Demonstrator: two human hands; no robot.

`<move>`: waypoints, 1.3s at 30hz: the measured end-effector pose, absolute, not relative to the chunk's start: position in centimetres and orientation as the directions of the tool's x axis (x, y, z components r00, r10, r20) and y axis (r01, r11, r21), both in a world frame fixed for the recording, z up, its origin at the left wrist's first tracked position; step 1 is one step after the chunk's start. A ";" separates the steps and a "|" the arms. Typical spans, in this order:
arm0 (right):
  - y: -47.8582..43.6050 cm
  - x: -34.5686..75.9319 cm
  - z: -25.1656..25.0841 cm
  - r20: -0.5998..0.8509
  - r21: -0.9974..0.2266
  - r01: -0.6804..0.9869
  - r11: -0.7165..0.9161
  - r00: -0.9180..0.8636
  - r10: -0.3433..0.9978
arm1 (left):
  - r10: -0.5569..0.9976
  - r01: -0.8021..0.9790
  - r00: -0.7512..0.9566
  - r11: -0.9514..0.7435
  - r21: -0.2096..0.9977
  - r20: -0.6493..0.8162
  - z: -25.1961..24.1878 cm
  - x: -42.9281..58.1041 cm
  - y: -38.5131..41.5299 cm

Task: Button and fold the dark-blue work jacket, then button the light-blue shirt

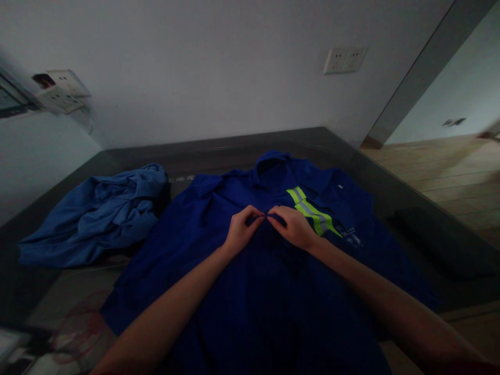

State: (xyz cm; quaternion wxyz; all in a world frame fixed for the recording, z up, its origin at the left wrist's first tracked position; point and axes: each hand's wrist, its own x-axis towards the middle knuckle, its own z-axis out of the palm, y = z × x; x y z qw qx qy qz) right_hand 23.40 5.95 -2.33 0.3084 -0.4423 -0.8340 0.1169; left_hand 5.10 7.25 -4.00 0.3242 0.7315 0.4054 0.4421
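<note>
A dark blue work jacket [273, 281] with a yellow-green reflective stripe [312, 211] lies flat on a dark table, collar towards the wall. My left hand [240, 232] and my right hand [295, 226] meet at the jacket's front opening on the chest, just below the collar. Both hands are closed in a pinch on the jacket's front edges, fingertips almost touching each other. What sits between the fingertips is too small and dark to make out.
A crumpled lighter blue garment [97, 216] lies on the table [410, 208] at the left. The wall behind carries a socket plate [344, 60] and a box [62, 91] at the left. A tiled floor [449, 172] opens to the right.
</note>
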 end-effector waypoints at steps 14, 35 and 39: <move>8.0 26.5 -0.7 0.293 -0.582 0.677 0.450 -0.342 0.893 | 0.860 0.626 0.383 -0.510 0.590 0.338 0.0 1.1 9.7; 5.8 21.8 3.5 0.295 -0.226 0.717 0.660 -0.595 0.748 | 0.900 0.587 0.363 -0.421 0.692 0.240 -1.5 0.4 3.2; 5.8 19.2 1.3 0.211 -0.373 0.651 0.661 -0.635 0.743 | 0.873 0.543 0.391 -0.474 0.693 0.290 -1.1 -0.1 2.5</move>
